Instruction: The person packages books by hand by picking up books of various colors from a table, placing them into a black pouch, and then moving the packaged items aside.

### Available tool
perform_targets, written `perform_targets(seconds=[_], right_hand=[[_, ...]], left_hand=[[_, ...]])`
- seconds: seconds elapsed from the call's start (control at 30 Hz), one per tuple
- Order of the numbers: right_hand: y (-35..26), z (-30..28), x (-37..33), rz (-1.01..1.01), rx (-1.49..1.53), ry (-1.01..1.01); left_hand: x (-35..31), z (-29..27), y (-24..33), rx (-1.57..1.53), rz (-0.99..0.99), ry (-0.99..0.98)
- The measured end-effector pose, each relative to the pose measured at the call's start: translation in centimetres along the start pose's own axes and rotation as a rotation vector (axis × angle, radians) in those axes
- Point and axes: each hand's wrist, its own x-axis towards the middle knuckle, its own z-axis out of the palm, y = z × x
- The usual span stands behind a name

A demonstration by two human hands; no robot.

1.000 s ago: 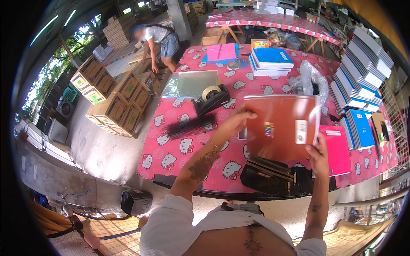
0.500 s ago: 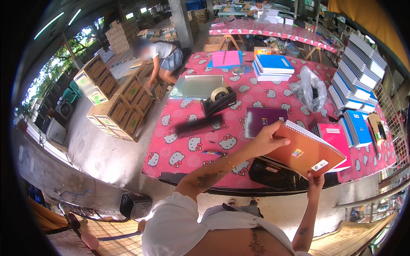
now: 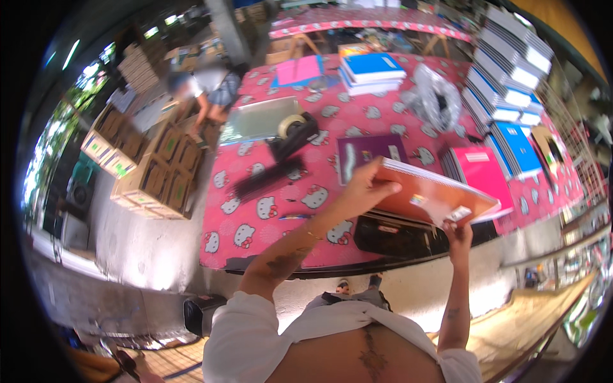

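Observation:
An orange spiral notebook [image 3: 431, 191] is held up, tilted, over the table's front edge. My left hand [image 3: 364, 193] grips its left end, the thumb on the cover. At the lower right corner, my right hand [image 3: 457, 237] pinches the edge close to a white label. Beneath it lies a black, flat machine or case [image 3: 389, 239], partly hidden by the notebook. Just behind sits a purple notebook [image 3: 370, 153] on the pink patterned cloth. Right of the orange one is a pile of pink notebooks [image 3: 482, 175].
Blue notebooks [image 3: 516, 148] and tall notebook stacks [image 3: 511, 70] line the right side. A tape dispenser [image 3: 294, 134], black binding coils [image 3: 269, 177], a pen [image 3: 297, 217] and a plastic bag [image 3: 435, 96] lie around. Cartons [image 3: 156, 169] stand at left, beside a bending person [image 3: 211, 89].
The view has shifted, so the table sits further left and higher. Both hands still hold the orange notebook, whose cover now leans flatter and catches glare.

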Motion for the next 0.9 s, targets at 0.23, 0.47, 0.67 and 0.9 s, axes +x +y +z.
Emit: perform_targets(seconds=[0.23,0.47,0.67,0.9], right_hand=[[-1.1,0.6,-0.1,0.027,0.03,0.014],[-1.4,0.8,0.3,0.109,0.093,0.003],[0.2,2.7,0.4,0.175,0.095,-0.119],[2.4,6.3,-3.0,0.196,-0.132,-0.09]], left_hand=[[0.0,0.9,1.5,-0.053,-0.096,0.055],[-0.7,2.9,4.7,0.155,-0.101,0.06],[-3.5,1.2,3.7,0.177,-0.143,0.198],[-9.5,-3.1,-6.7,-0.075,-0.311,0.301]])
